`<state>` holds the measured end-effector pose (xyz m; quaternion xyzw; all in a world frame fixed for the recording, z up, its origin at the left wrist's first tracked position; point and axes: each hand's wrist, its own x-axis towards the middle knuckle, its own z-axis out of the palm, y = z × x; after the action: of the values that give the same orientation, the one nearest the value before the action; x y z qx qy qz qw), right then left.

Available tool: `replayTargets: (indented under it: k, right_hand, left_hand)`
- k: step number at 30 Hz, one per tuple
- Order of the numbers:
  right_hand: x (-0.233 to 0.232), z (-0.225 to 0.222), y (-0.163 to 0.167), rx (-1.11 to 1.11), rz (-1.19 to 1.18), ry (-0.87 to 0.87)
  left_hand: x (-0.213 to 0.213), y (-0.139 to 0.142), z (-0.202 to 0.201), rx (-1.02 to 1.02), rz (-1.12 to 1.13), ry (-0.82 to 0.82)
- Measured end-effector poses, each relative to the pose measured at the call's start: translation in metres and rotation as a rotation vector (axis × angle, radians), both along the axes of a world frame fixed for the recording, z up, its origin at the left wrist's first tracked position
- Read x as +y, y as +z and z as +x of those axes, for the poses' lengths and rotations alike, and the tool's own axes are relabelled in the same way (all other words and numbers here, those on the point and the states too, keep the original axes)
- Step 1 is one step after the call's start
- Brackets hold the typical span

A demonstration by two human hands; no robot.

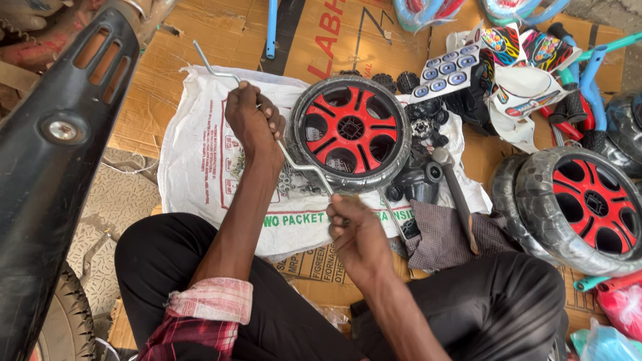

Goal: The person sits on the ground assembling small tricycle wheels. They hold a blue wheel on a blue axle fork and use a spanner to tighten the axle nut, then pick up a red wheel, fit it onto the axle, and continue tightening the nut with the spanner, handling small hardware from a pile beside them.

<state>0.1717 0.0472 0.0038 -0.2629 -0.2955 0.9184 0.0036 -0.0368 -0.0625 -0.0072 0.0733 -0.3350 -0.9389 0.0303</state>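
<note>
Cardboard floor (334,40); bent rod (294,160) diagonal, apparently both-hand-held.

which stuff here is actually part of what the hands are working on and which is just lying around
In hand:
left hand and right hand, both gripping the bent metal rod
red-and-black wheel beside the rod
white sack underneath

Lying about:
hammer
sticker sheets
second wheel
blue frame tubes

Wheel (351,130) lies on sack (194,160) at frame centre; hammer (457,194) right of it; second wheel (582,207) at right edge.
</note>
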Motion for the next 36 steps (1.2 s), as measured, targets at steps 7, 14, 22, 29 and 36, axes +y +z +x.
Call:
replayTargets:
  k: [7,14,22,29,36]
  right_hand:
    - [-0.007,0.025,0.003,0.382,1.711,-0.088]
    - [0.008,0.035,0.002,-0.07,0.592,-0.07]
    - [0.029,0.005,-0.002,-0.044,0.106,0.11]
    - [0.021,-0.021,0.004,0.007,-0.152,-0.012]
    - [0.025,-0.025,0.001,-0.18,0.108,0.02]
  left_hand:
    - [0.009,0.0,0.004,-0.222,-0.303,0.055]
    - [-0.011,-0.003,-0.015,-0.2,-0.13,-0.003]
    - [0.03,0.033,0.029,0.069,-0.199,-0.251]
    - [0.024,0.109,0.072,0.751,-0.66,-0.647]
    - [0.056,0.107,0.09,0.658,-0.499,-0.516]
